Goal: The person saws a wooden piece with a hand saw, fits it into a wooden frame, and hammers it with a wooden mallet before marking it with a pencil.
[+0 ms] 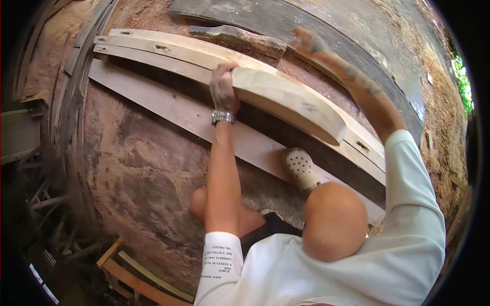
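My left hand (223,89), with a metal-band watch at its wrist, is closed over the left end of a thick curved wooden piece (286,102). The piece lies tilted across two long pale boards (168,50) that have mortise slots cut in them. My right hand (308,43) is stretched out beyond the boards with its fingers apart, close to the right end of a rough-edged wood offcut (240,40). Nothing shows in that hand. Nearer to me lies a separate wide, pale plank (189,115), with my clog (301,166) on it.
A dark flat slab (224,15) runs along the far side. Sawdust covers the ground (148,168). Wood strips (71,102) line the left, and a wooden frame (138,278) stands at the lower left.
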Demonstrator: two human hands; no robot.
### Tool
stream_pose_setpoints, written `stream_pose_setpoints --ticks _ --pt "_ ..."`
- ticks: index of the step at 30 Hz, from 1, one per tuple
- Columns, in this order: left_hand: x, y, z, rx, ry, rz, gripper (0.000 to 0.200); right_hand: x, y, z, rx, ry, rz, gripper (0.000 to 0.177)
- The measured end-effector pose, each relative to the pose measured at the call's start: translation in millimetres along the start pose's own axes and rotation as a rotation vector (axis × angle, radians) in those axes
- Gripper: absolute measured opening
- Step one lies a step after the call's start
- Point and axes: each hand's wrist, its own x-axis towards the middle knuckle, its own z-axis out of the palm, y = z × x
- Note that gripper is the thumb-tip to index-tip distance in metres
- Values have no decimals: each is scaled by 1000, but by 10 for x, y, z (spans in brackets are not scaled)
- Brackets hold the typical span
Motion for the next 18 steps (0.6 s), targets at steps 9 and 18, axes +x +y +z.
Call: stream_pose_setpoints --ticks 9,18 --pt "28 86 -10 -56 -85 -198 46 447 -53 902 -159 -98 -167 53" --pt "-70 80 -63 -163 -95 -272 43 -1288 1349 135 -274 -263 42 40"
